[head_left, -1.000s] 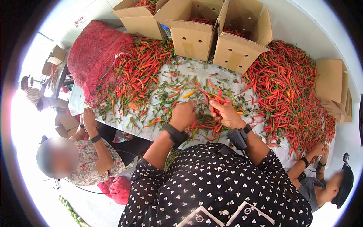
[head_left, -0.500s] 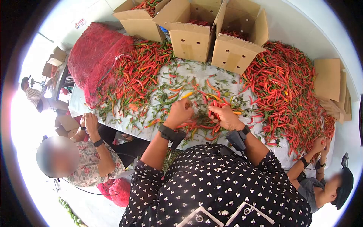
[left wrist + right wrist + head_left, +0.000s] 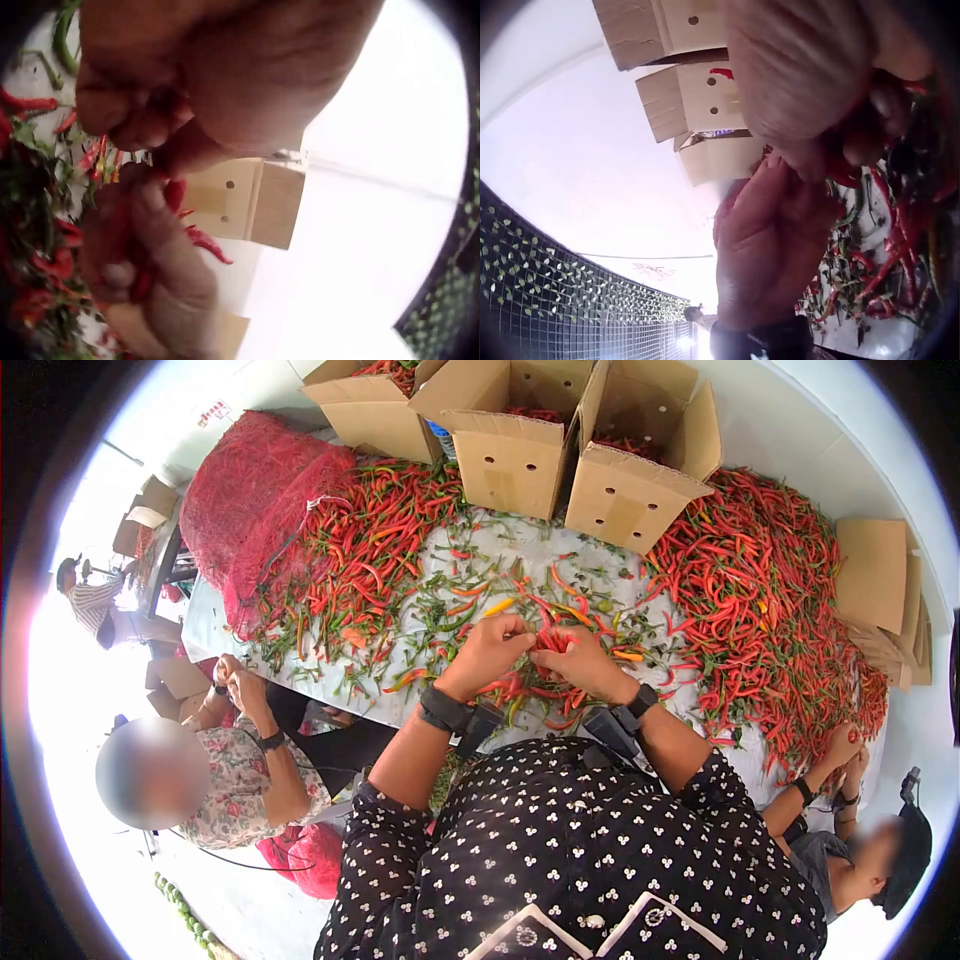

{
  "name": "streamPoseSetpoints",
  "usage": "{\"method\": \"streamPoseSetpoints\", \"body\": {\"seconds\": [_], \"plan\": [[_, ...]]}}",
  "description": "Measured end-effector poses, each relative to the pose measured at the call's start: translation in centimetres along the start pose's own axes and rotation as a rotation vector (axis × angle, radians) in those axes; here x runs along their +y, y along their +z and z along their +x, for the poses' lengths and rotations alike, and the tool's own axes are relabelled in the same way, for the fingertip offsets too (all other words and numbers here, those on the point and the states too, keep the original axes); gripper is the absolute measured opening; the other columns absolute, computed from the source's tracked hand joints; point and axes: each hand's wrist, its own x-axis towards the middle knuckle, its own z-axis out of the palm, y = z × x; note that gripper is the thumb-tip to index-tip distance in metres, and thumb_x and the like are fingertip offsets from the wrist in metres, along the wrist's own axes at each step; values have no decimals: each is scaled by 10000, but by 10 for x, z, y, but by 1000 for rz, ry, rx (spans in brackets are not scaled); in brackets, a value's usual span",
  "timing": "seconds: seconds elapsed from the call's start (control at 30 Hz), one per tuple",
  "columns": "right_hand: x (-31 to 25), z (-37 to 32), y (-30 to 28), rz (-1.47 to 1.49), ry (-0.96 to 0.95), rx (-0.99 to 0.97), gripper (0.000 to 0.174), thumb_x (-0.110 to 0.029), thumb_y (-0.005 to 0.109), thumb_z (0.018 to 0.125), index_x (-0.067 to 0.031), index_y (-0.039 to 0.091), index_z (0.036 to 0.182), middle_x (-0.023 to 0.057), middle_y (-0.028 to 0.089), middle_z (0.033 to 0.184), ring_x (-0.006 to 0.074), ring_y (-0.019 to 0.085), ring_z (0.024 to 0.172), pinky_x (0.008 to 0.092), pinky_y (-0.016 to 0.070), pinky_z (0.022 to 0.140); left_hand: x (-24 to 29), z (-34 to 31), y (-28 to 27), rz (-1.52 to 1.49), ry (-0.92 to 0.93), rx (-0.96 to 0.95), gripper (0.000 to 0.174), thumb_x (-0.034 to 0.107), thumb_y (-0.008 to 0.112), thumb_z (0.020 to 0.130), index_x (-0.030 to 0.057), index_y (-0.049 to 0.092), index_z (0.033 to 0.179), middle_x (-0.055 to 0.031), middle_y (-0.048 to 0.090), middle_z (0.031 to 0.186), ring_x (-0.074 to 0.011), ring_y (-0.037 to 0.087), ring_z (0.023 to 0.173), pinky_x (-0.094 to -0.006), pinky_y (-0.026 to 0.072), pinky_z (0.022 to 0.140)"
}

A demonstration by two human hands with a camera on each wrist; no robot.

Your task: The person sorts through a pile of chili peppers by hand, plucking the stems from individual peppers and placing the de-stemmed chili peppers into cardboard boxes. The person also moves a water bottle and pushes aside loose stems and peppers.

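Both hands meet over the table (image 3: 385,702) in the head view. The right hand (image 3: 590,663) grips several red chillies (image 3: 552,650) under its curled fingers. Against it, the left hand (image 3: 486,657) has its thumb and fingers pinched at the end of a chilli, mostly hidden by the fingers. In the left wrist view a red chilli (image 3: 210,244) sticks out beside the right hand's thumb (image 3: 154,191). Red chilli also shows under the right hand's fingers (image 3: 864,146) in the right wrist view. Around the hands lie loose chillies and green stems (image 3: 440,605).
Three open cartons (image 3: 510,465) stand along the back. A red net sack (image 3: 250,500) and a chilli pile (image 3: 375,560) lie left; a large heap (image 3: 760,600) lies right. One person (image 3: 250,770) works at the left, another (image 3: 840,850) at the right.
The left hand first drew slightly away from the right hand, then came back against it. The right hand has shifted a little left, still gripping red chillies.
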Motion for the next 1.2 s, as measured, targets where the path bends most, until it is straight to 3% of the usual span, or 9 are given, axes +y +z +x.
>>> {"method": "streamPoseSetpoints", "body": {"seconds": [0.07,0.17,0.23,0.27,0.33,0.47,0.6,0.97,1.2], "plan": [[-3,-2,-4,-130,-91,-86,138,-172,616,807,-49,555,799,-18,558,677,39,494,560,193,393,488,-2,0,-5,-53,-94,-108,166,166,548,842,12,563,781,26,497,620,-58,440,534,-211,353,493],[-3,-3,-10,-67,-98,-104,129,-175,605,812,-59,550,811,-19,547,677,43,496,563,196,377,474,-10,1,-13,-574,-276,-191,210,190,576,803,5,574,704,26,475,577,-58,431,521,-241,353,455],[2,-6,-17,132,-24,-96,124,-177,599,814,-65,547,818,-18,541,675,53,501,562,198,368,465,-14,3,-21,-4,-193,137,229,222,599,774,25,570,661,-26,532,598,-132,496,511,-294,384,462],[5,-7,-21,328,49,-88,119,-179,592,816,-71,544,826,-18,534,673,62,505,562,200,358,456,-15,2,-23,-3,-193,136,229,222,599,774,25,570,661,-26,532,598,-132,496,511,-294,384,462],[15,-5,-24,481,47,-108,140,-215,588,820,-82,546,825,-19,533,664,68,508,552,203,354,455,-17,-6,-24,734,-10,120,236,257,621,719,34,590,648,-116,596,673,-263,572,576,-372,436,506],[13,-7,-18,610,184,-23,166,-256,572,834,-92,554,810,-2,556,657,84,533,552,215,351,444,-33,-16,-3,967,116,70,188,231,612,671,43,618,678,-158,585,671,-347,584,644,-415,470,595],[17,-3,-16,523,164,-85,138,-201,599,827,-77,567,879,17,588,717,111,569,585,216,367,433,-36,-13,2,1013,32,19,184,221,597,682,42,628,714,-161,581,671,-348,581,654,-415,466,591],[13,1,-6,504,152,52,170,-198,618,816,-50,585,893,12,534,631,80,475,509,210,326,410,11,-15,9,326,139,-4,174,163,638,661,21,603,757,-140,570,677,-281,562,600,-362,448,561],[18,-6,-24,614,139,182,188,-249,640,804,-81,561,833,3,533,628,82,488,502,211,329,391,-35,-3,12,820,231,58,244,227,655,652,31,602,787,-138,549,708,-298,568,695,-381,444,609]]}}
